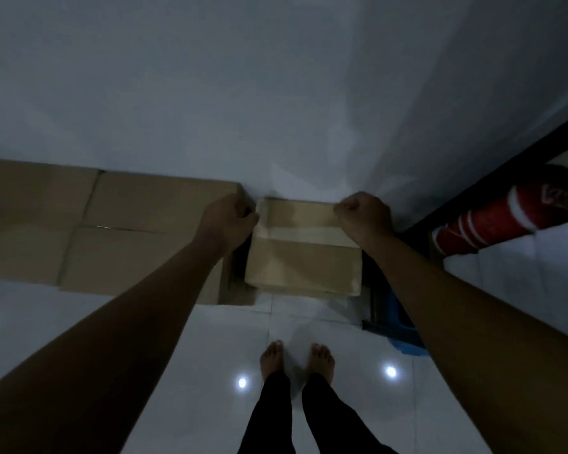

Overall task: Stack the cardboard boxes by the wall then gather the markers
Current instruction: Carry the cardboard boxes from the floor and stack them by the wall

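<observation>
I see a small taped cardboard box at centre frame, against the white wall, held between both hands at its far top corners. My left hand curls its fingers round the box's upper left corner; my right hand pinches the upper right corner, knuckles up. The box sits just right of a larger cardboard box filling the left middle of the frame. Below, bare feet stand on glossy white tiles. Something blue peeks out beneath my right forearm, and a red striped object lies at the right edge.
</observation>
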